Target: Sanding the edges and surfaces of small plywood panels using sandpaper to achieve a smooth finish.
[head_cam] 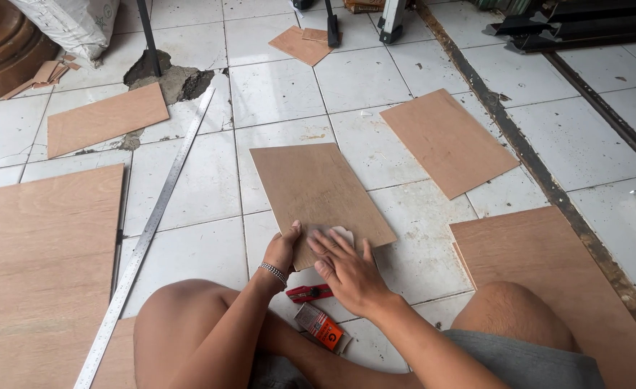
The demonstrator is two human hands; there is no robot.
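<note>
Plywood panel (318, 191) flat on tiled floor (202, 187); left hand (283, 248) grips its near edge, right hand (347, 270) open, pressing pale sandpaper (341, 233) on corner. Likely risks: panel skating on smooth tile, splinters at edge, knee catching red cutter (309, 292)

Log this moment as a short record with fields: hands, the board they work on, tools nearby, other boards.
left hand: grips the near left edge of the plywood panel
right hand: lies flat on the panel's near edge, over a small pale pad
panel: flat on the white tiled floor
tools: long steel ruler to the left; red utility knife and small orange box near the wrists
other boards: plywood sheet at right, one at far left
</note>
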